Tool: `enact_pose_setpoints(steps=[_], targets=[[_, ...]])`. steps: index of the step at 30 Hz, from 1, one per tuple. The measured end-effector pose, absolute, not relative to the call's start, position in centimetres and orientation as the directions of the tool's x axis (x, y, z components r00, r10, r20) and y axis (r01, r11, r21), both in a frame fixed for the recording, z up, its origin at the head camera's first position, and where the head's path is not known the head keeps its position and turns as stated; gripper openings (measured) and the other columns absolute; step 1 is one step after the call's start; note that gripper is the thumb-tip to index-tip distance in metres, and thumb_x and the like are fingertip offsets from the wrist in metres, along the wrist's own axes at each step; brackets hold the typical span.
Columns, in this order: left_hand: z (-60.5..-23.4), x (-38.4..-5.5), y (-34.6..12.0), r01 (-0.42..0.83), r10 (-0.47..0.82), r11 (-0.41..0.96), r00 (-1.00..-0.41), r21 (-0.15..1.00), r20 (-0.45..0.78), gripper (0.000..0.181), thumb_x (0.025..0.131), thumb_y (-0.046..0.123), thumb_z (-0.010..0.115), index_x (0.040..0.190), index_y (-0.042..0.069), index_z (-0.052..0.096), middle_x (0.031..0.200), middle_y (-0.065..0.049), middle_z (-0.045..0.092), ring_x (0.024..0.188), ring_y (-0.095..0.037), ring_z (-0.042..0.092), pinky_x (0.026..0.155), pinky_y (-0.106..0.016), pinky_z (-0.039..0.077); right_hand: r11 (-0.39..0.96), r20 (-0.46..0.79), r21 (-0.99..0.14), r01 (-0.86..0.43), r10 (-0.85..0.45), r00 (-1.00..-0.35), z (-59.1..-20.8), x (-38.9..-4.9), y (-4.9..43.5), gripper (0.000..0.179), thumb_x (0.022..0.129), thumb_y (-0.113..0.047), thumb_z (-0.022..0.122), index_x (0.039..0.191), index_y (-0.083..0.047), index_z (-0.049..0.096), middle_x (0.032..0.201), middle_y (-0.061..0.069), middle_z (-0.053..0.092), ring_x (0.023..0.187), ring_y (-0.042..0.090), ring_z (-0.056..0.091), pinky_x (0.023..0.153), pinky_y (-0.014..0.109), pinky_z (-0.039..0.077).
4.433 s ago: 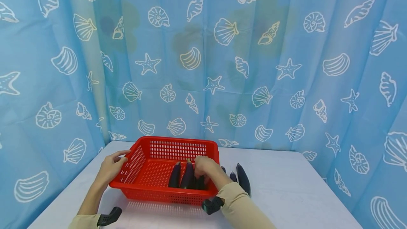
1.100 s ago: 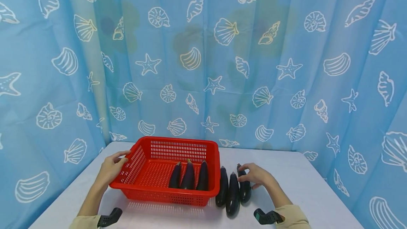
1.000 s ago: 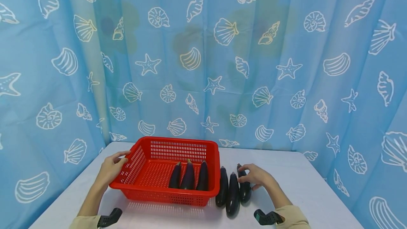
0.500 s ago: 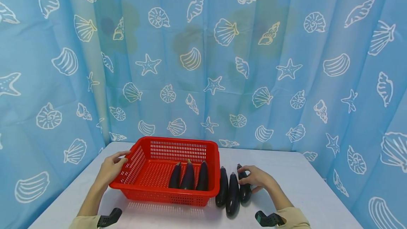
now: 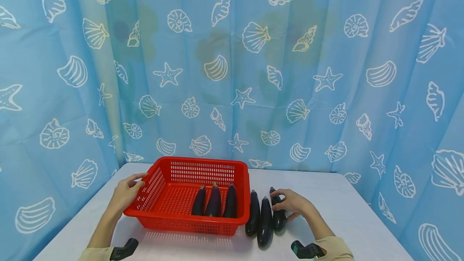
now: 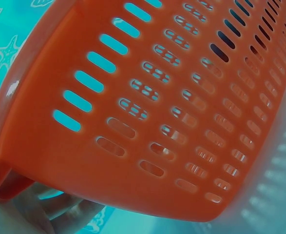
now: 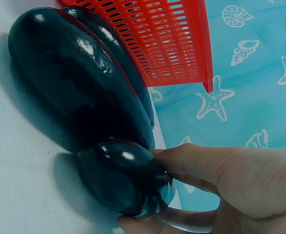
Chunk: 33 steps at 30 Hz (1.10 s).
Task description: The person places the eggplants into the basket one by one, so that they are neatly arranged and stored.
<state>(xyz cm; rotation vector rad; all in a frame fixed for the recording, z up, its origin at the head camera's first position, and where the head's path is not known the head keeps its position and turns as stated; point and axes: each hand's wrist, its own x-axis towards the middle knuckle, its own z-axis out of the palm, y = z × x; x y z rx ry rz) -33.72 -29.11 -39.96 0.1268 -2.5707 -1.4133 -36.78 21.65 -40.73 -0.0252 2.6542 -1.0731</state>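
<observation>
A red plastic basket [image 5: 181,224] stands on the table, my left hand [image 5: 125,193] gripping its left rim. In the left wrist view the slotted basket wall [image 6: 84,161] hides part of that hand. Three dark eggplants [image 5: 214,201] lie side by side inside, at the basket's right end. Outside, just right of the basket, lie two more eggplants [image 5: 265,224] and, rightmost, a third eggplant [image 5: 278,220]. My right hand [image 5: 294,204] holds this last one, thumb on one side and fingers on the other, as the right wrist view shows. It still lies on the table.
The table [image 5: 337,212] has a white cover. A blue curtain [image 5: 232,71] with white shell and starfish prints hangs behind it and along both sides. Each wrist wears a black device [image 5: 125,249].
Since the oldest frame, my right hand has left an eggplant in the basket and moved right to the outermost eggplant. In the last second it barely shifts. My left hand stays on the rim.
</observation>
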Motion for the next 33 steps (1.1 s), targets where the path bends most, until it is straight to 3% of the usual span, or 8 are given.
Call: enact_pose_setpoints(steps=[33], targets=[[-40.02, -33.69, -29.09, 0.031, -0.174, 0.534, -0.974, 0.845, 0.146, 0.047, 0.102, 0.027, 0.048, 0.144, 0.007, 0.047, 0.128, -0.030, 0.057, 0.095, -0.026, 0.067, 0.075, -0.037, 0.062, 0.716, -0.204, -0.695, 0.060, -0.116, -0.972, -41.31, -37.18, 22.02, 0.050, 0.084, -0.011, 0.071, 0.132, -0.009, 0.058, 0.122, 0.027, 0.059, 0.101, 0.036, 0.064, 0.061, 0.044, 0.062]])
